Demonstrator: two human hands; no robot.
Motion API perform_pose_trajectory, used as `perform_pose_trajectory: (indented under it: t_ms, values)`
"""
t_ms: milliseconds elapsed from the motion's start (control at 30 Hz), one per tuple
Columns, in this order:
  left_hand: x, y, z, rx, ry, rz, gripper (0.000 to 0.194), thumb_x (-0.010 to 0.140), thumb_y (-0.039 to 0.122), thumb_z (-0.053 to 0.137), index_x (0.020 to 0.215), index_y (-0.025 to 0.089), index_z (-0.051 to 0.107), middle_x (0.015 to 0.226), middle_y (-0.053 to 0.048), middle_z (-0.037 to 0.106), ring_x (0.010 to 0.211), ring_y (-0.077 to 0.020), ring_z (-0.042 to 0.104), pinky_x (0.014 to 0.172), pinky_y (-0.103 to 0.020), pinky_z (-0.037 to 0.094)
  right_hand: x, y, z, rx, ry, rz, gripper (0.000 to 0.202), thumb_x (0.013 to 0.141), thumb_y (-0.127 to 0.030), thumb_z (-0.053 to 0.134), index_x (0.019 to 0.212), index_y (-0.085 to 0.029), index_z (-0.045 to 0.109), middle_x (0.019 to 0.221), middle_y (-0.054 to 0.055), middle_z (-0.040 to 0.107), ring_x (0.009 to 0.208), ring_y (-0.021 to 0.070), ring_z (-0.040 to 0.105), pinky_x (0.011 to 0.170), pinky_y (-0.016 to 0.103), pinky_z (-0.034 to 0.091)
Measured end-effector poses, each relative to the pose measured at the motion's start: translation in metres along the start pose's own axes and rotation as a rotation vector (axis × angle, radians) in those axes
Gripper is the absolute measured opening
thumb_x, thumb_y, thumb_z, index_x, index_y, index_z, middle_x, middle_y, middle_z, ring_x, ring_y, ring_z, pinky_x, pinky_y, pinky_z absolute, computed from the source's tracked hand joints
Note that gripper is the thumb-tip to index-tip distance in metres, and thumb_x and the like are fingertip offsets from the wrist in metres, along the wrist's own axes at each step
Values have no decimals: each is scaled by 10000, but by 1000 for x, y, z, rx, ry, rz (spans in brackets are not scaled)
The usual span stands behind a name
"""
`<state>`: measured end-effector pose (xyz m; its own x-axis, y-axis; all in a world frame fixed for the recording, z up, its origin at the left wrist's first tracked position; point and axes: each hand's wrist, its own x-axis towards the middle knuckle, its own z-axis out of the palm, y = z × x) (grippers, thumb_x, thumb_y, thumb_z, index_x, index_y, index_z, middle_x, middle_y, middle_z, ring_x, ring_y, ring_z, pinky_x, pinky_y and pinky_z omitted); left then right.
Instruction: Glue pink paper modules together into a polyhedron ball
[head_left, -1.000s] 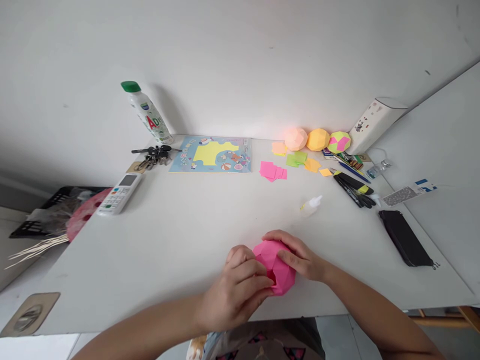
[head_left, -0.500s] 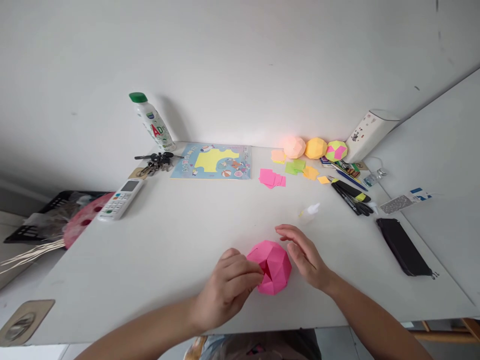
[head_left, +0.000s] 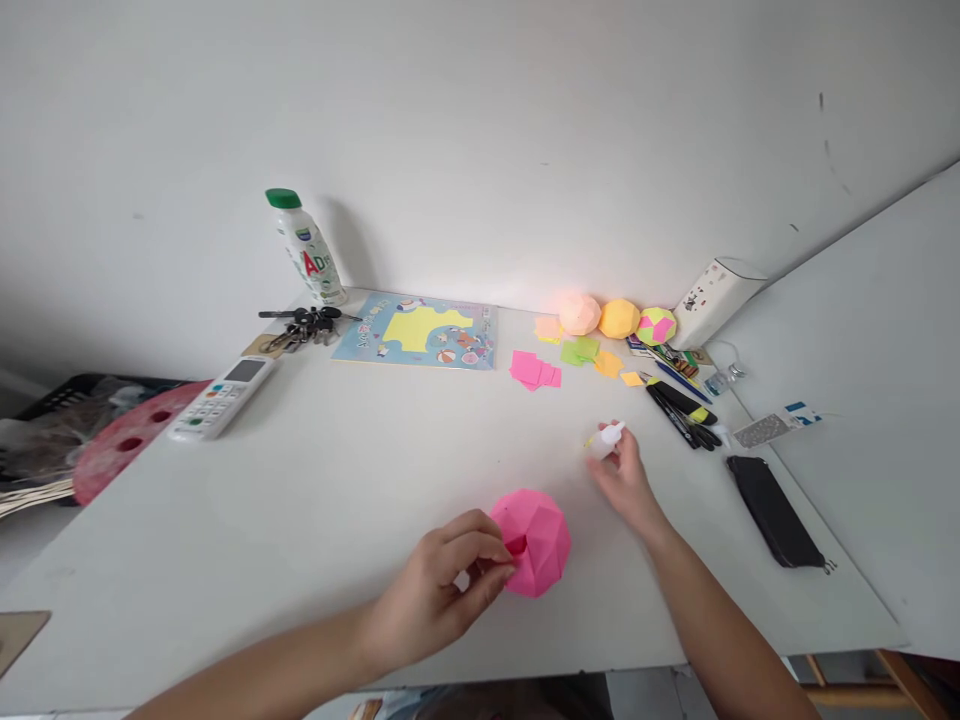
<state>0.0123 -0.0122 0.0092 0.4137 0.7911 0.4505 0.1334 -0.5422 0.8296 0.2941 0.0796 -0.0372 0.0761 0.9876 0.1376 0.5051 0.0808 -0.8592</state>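
A pink faceted paper ball [head_left: 541, 541] rests on the white table close to its front edge, with an opening on its left side. My left hand [head_left: 450, 572] pinches the paper at the rim of that opening between thumb and fingers. To the right and farther back, my right hand [head_left: 624, 478] has its thumb and fingers around a small clear glue bottle [head_left: 604, 441] with a white tip.
Peach [head_left: 579, 314], orange [head_left: 619, 319] and pink-green paper balls [head_left: 657, 326] line the wall. Near them lie pink paper squares [head_left: 534, 370], pens, scissors and a black pouch [head_left: 777, 511]. A bottle [head_left: 311, 255], keys and a remote [head_left: 223, 398] stand or lie left.
My right hand has moved from beside the pink ball back to the small bottle and closed around it. My left hand stays at the ball's opening. The view has shifted slightly.
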Motion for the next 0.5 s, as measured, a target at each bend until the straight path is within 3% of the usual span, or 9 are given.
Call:
perform_pose_trajectory:
  t_ms: [133,200,367,500]
  values:
    - [0,0,0,-20,-31,-56,88,907,116,542,890,166,612,822,-53,601,619,-96,582,506,-182,497,5,9,10,-80,-48,23,534,783,-432,640,1236,-219,455,1279,147,529,1226,320,483,1064,547,357]
    - [-1,1,0,-40,-45,-50,124,891,85,515,909,163,609,851,-60,590,592,-85,556,488,-179,475,6,9,11,-113,-54,35,500,796,-436,630,1221,-223,476,1237,141,554,1197,321,504,1046,554,373]
    - [1,9,-3,-66,-77,26,287,780,-35,414,893,178,569,856,-62,575,655,-116,547,535,-207,454,6,8,7,-150,-80,55,485,829,-449,593,1228,-200,476,1164,134,602,1085,292,582,966,521,455]
    - [3,11,-5,5,-130,165,314,744,-15,451,974,174,551,874,-71,525,744,-161,543,626,-261,490,6,9,8,-162,-83,38,496,831,-462,584,1239,-199,483,1158,124,623,1051,271,606,930,471,489]
